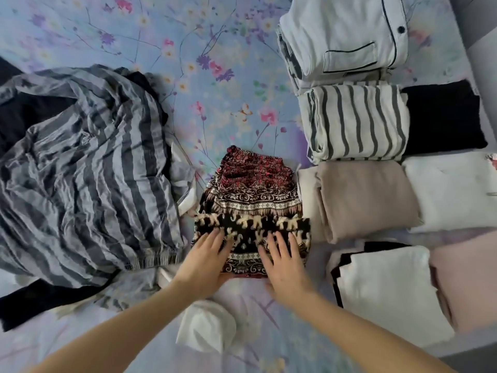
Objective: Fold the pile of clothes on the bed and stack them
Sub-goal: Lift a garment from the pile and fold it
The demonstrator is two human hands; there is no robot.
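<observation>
My left grip (204, 262) lies flat on the near left corner of the folded elephant-print garment (252, 189), with the fingers straight and spread, pinching nothing. My right grip (285, 265) lies the same way on the near right part, palm down and fingers spread on the cloth. The garment sits on the bed (215, 63) in the middle of the scene. It is folded into a compact block, with its red gathered waistband at the far end and the black band of pale elephants under my fingertips.

To the left is the unfolded pile. A crumpled grey striped garment (80, 170) lies on top, and black cloth (35, 114) shows beneath it at the far and near edges. A small white bundle (207, 327) lies near me, between my forearms.

To the right, the folded pieces lie in rows. Farthest is a white top with dark piping (344, 36). Nearer comes a white-and-grey striped piece (357, 122), with a black piece (443, 119) just to its right. Next is a beige piece (365, 195), just beside the elephant-print garment, and a white piece (451, 189) to its right. Nearest are a white piece with black edging (390, 292) and, beside it, a pale pink piece (468, 286).
</observation>
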